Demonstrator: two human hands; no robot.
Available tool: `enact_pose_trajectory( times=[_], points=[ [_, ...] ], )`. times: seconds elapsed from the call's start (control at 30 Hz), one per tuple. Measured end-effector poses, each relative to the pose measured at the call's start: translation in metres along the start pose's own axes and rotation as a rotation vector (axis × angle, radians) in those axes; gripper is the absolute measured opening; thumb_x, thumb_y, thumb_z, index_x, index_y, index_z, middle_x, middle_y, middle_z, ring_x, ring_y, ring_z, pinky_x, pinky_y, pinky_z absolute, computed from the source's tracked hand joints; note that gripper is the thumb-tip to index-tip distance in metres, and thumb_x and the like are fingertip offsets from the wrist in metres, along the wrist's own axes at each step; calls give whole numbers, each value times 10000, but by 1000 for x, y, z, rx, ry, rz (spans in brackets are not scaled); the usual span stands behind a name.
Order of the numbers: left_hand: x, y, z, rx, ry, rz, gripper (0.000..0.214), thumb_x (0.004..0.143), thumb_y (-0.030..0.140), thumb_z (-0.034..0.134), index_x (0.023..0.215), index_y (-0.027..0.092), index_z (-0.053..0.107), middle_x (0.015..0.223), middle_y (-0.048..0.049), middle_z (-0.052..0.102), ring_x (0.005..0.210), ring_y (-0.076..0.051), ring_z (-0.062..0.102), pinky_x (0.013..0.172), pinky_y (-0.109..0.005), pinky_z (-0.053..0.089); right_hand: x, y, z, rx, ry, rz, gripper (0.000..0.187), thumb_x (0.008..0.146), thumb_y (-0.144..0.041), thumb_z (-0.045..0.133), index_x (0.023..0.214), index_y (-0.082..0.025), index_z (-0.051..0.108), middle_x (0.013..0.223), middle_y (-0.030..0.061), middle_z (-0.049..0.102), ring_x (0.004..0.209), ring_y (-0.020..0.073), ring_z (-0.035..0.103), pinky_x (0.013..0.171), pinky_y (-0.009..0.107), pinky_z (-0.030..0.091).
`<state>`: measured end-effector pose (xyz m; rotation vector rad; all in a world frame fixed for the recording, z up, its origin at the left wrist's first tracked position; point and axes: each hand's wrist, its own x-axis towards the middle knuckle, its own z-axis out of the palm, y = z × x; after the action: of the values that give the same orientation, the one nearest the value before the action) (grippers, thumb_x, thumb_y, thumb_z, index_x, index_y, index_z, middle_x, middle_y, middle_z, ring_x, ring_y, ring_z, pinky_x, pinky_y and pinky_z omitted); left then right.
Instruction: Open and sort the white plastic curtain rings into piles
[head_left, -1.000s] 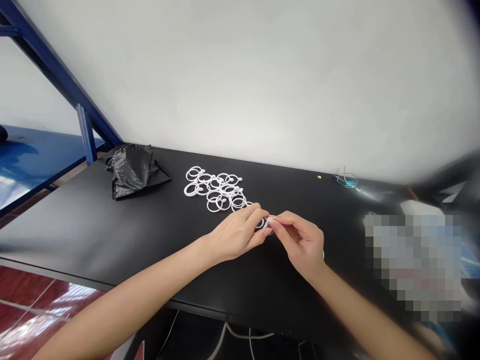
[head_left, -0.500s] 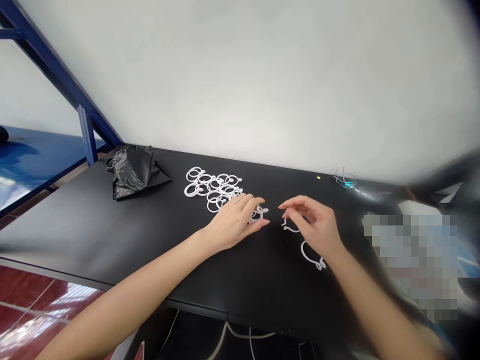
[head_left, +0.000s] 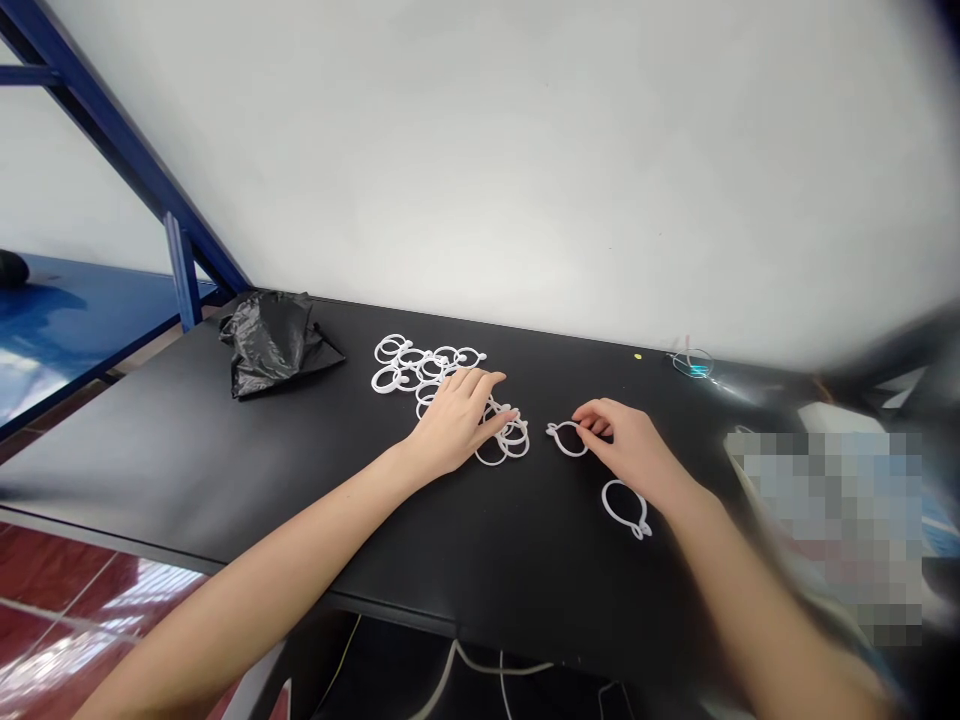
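The left hand (head_left: 456, 425) rests open, fingers spread and not clenched, on the near end of a loose heap of overlapping white plastic rings (head_left: 388, 380). The right hand (head_left: 626, 445) has just brought a single white plastic ring with a small hook (head_left: 568, 452) down flat on the black tabletop (head_left: 187, 480), its fingertips (head_left: 589, 420) at the rim, though whether they still pinch it cannot be told. That ring now lies apart from the heap, with a second white plastic ring (head_left: 616, 510) near the right wrist.
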<state>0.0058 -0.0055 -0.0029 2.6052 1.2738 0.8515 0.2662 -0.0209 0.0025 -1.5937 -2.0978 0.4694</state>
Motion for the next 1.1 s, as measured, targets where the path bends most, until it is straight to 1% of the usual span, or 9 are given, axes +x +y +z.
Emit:
enact_pose_trajectory(
  times=[0.1, 0.17, 0.3, 0.37, 0.5, 0.6, 0.77, 0.93, 1.1],
  points=[
    [-1, 3, -4, -66, 47, 17, 360, 980, 377, 476, 1255, 146, 464, 1165, -118, 587, 1092, -263, 526, 963, -458, 438, 2, 3, 4, 56, 82, 56, 189, 792, -221, 616, 957, -164, 687, 747, 33, 680, 614, 169, 618, 604, 326, 519],
    [-2, 8, -5, -109, 58, 55, 375, 976, 387, 483, 1271, 157, 454, 1186, -123, 585, 1109, -262, 528, 979, -462, 433, 2, -2, 6, 161, 107, 103, 182, 801, -268, 639, 933, -157, 697, 735, 44, 693, 607, 174, 631, 590, 323, 524],
    [-6, 19, -5, -209, 46, 140, 529, 937, 499, 517, 1337, 177, 392, 1229, -146, 579, 1128, -280, 540, 982, -474, 438, -2, -31, 15, 554, 115, 73, 243, 816, -401, 667, 846, -160, 672, 726, 59, 705, 628, 187, 669, 573, 305, 552],
    [-7, 26, -2, -253, 27, 190, 611, 926, 566, 487, 1370, 167, 353, 1255, -166, 570, 1132, -287, 545, 982, -474, 440, -7, -48, 22, 636, 132, 23, 226, 807, -393, 688, 817, -170, 656, 750, 57, 711, 665, 189, 685, 626, 309, 573],
    [-9, 33, 2, -291, -32, 272, 596, 982, 576, 284, 1360, 121, 352, 1175, -183, 602, 1031, -267, 586, 927, -445, 471, -15, -67, 30, 617, 112, -64, 189, 838, -368, 667, 796, -184, 666, 687, 25, 693, 596, 165, 661, 565, 269, 553],
    [-10, 32, 2, -294, -66, 271, 569, 995, 560, 226, 1290, 111, 412, 1114, -171, 619, 983, -254, 599, 895, -414, 485, -16, -68, 28, 568, 74, -126, 176, 878, -336, 621, 802, -193, 693, 656, 9, 692, 563, 154, 652, 540, 255, 538],
    [-9, 28, -4, -306, -163, 222, 533, 1008, 544, 181, 1241, 151, 457, 1042, -116, 627, 844, -202, 620, 733, -317, 508, -16, -67, 23, 340, 267, -261, 146, 869, -265, 609, 775, -209, 706, 632, 7, 691, 515, 150, 625, 531, 274, 529],
    [-8, 30, -6, -270, -81, 205, 471, 1032, 468, 164, 1071, 156, 515, 885, -71, 625, 719, -170, 589, 664, -291, 468, -20, -69, 22, 274, 375, -347, 138, 877, -206, 586, 796, -221, 697, 643, 10, 692, 517, 147, 617, 538, 285, 528],
    [-7, 33, -5, -123, -53, 233, 459, 1032, 453, 189, 1074, 149, 530, 862, -67, 596, 734, -189, 578, 671, -315, 465, -24, -69, 23, 372, 398, -395, 123, 840, -162, 653, 939, -232, 675, 751, 11, 716, 604, 158, 671, 582, 284, 560]
  ],
)
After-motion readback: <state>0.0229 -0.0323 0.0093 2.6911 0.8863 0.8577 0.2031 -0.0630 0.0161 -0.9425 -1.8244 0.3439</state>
